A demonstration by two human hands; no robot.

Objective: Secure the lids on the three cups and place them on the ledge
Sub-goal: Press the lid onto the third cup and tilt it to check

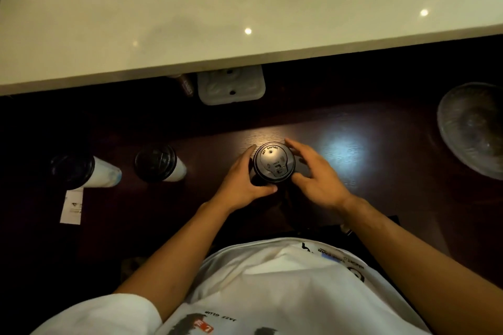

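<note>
Three white paper cups with black lids stand on the dark wooden counter. The middle cup is right in front of me, its lid reading "hot caution". My left hand wraps the cup's left side, thumb under the lid rim. My right hand curls around its right side, fingertips at the lid's edge. Two more lidded cups stand apart to the left: one nearer, one farther left. The pale stone ledge runs across the top, above the counter.
A ribbed glass bowl sits at the right edge of the counter. A white moulded tray and a small brown bottle lie partly under the ledge. A paper receipt lies by the far-left cup.
</note>
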